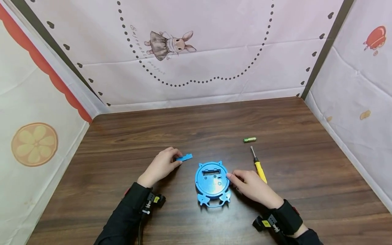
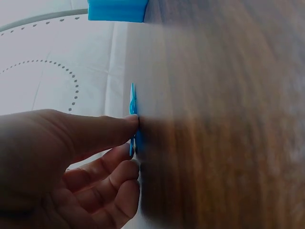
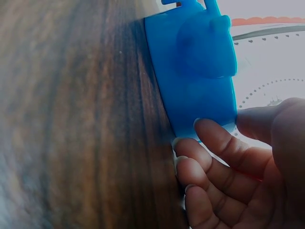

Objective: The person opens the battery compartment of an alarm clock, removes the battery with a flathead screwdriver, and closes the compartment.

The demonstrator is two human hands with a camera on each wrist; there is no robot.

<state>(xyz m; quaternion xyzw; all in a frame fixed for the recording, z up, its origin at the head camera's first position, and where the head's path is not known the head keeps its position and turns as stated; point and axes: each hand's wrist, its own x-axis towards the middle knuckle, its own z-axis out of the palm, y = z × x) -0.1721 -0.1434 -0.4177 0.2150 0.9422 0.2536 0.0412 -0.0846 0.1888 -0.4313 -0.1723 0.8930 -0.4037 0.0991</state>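
Left hand (image 1: 160, 166) pinches small blue cover (image 1: 184, 157) between thumb and fingertips (image 2: 128, 119), cover flat on surface (image 1: 196, 129) just beyond grip. Right hand (image 1: 251, 185) grips right edge of blue clock (image 1: 212, 182), fingers (image 3: 214, 138) curled at rim, thumb on top; likely steadying it so it stays put. Clock lies face down, open battery slot up, between both grips. Yellow screwdriver (image 1: 259, 166) lies just beyond right grip, touching hand's far side; green battery (image 1: 249, 139) farther beyond, apart.
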